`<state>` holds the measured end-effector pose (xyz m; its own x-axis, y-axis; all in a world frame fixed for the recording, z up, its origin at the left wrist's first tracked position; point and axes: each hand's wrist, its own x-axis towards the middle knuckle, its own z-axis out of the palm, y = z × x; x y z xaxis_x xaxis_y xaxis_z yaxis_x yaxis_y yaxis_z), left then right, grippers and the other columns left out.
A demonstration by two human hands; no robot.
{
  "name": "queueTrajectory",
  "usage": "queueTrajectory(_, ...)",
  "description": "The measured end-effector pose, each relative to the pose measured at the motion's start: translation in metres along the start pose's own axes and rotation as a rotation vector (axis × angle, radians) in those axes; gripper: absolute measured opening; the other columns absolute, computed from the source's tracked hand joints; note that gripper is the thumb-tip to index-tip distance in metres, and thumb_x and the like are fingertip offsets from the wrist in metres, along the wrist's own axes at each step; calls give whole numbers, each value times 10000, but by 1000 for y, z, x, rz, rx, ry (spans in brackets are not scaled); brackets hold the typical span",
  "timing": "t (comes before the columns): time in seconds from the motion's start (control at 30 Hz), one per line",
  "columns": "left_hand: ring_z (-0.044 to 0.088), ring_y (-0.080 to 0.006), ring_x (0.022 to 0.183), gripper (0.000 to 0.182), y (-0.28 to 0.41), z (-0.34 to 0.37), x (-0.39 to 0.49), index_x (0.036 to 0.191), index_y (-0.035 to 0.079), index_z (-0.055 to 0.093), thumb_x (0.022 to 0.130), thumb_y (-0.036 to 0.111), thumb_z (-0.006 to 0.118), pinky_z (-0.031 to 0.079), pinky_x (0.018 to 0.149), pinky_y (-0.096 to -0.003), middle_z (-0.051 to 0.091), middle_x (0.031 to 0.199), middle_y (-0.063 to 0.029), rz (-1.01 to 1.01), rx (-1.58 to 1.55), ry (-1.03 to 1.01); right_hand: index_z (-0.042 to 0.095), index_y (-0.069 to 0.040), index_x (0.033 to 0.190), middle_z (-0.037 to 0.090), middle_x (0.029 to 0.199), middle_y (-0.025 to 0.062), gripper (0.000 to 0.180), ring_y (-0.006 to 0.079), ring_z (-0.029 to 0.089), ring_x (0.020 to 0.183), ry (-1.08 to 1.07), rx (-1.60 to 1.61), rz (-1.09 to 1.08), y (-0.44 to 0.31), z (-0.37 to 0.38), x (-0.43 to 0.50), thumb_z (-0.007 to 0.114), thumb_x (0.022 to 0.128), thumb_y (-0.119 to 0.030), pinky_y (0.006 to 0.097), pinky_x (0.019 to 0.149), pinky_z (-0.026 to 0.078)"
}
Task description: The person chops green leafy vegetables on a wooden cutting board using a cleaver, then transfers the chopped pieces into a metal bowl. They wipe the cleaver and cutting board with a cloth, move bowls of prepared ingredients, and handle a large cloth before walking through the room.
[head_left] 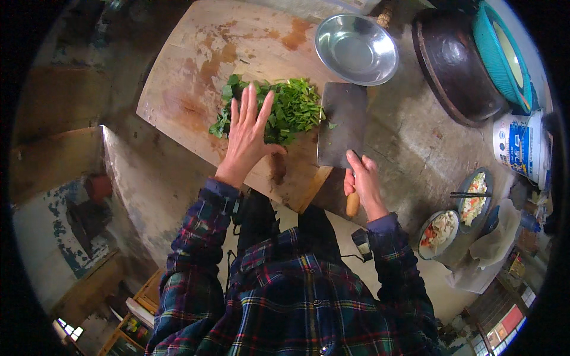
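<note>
Chopped leafy greens (289, 104) lie heaped on a wooden cutting board (178, 71) in front of me. My left hand (249, 120) rests over the left part of the heap, its fingers spread and pointing away from me. In my right hand (363, 180) is a cleaver (343, 120), gripped by its wooden handle (352, 204). The broad dark blade lies nearly flat by the board's right edge, close against the cut stems. A few green scraps cling to the blade.
Beyond the cleaver stands a shiny metal basin (356, 49). Right of it are a large dark brown vessel (458, 66), a turquoise basin (503, 53) and a white-and-blue bucket (519, 147). Two dishes of food (438, 233) sit at the right, chopsticks (470, 195) across the farther one.
</note>
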<state>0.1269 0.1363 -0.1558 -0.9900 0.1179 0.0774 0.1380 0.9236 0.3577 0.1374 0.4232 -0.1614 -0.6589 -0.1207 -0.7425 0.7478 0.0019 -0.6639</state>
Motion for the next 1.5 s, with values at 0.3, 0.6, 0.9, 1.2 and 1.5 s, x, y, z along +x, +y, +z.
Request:
queueTrajectory(0.3, 209, -383, 1462, 1340, -15, 20, 45, 1550, 163, 205, 434, 286, 938, 193, 1186, -508, 184, 1579, -239, 147, -150, -80, 443, -75, 816, 431, 509, 24, 373, 144, 436, 350, -88, -84, -50, 1, 46, 17, 587, 975, -380, 314, 359, 398)
queueTrajectory(0.6, 341, -379, 1391, 1075, 1, 38, 45, 1492, 204, 369, 563, 372, 884, 252, 1156, -511, 338, 1514, -197, 15, -257, 87, 456, -55, 855, 458, 522, 29, 344, 140, 458, 366, -111, -173, -54, 1, 83, 25, 552, 998, -353, 302, 359, 391)
queueTrajectory(0.9, 425, -418, 1305, 803, 16, 38, 34, 1350, 168, 556, 647, 429, 843, 326, 1101, -518, 446, 1432, -179, -31, -238, 183, 427, -71, 836, 419, 510, 19, 330, 136, 421, 347, -140, -71, -11, 4, 97, 12, 552, 1001, -327, 308, 351, 377)
queueTrajectory(1.2, 461, -401, 1279, 709, 57, 1, 83, 1323, 154, 582, 693, 386, 810, 348, 1087, -509, 477, 1407, -186, 221, -225, 282, 412, -123, 817, 392, 503, -5, 318, 120, 388, 357, -72, 169, -100, -31, 82, -13, 556, 999, -340, 283, 360, 338)
queueTrajectory(1.5, 470, -365, 1288, 691, 90, 15, 189, 1341, 169, 568, 732, 421, 778, 351, 1105, -463, 493, 1401, -179, 451, -198, 189, 473, -83, 771, 426, 527, 5, 322, 142, 415, 380, 55, 330, -191, -94, 44, 29, 568, 982, -306, 315, 368, 344)
